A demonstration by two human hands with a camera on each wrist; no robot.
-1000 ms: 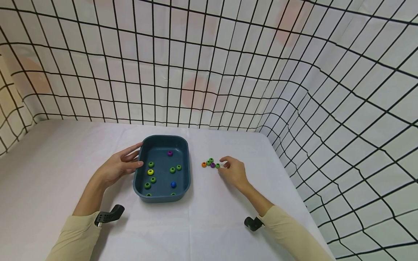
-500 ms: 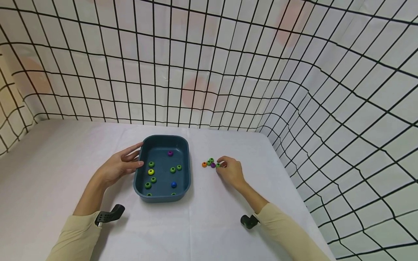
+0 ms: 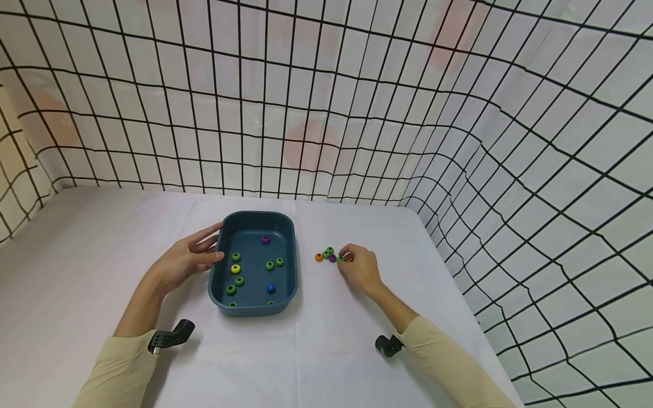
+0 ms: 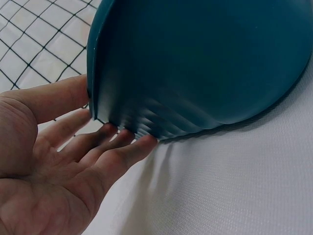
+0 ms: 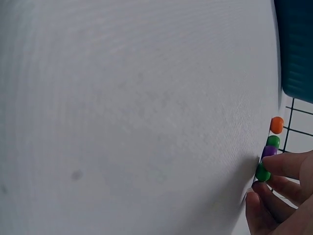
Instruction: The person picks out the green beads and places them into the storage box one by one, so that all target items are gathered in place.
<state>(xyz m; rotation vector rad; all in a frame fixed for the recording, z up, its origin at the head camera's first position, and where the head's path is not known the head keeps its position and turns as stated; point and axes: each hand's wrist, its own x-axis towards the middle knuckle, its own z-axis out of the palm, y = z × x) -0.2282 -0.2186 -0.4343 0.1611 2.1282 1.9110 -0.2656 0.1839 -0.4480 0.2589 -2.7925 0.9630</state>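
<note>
Pinching green bead (image 5: pixel 262 173), right fingers (image 5: pixel 287 165) curled

Both sleeves (image 3: pixel 114 371) are beige, creased; the left wrist camera (image 3: pixel 183 330) is black (dots speckle its mount (image 3: pixel 162 339)!), the right wrist camera (image 3: pixel 389 346) too.

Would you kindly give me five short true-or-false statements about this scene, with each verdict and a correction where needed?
1. The left hand touches the tray. True.

2. The blue bead lies outside the tray. False: the blue bead is inside it.

3. The right hand has its fingertips at a green bead. True.

4. Both purple beads are in the tray. False: one purple bead is inside, while the other purple bead lies on the cloth.

5. The orange bead is on the cloth, between the tray and the right hand. True.
</note>
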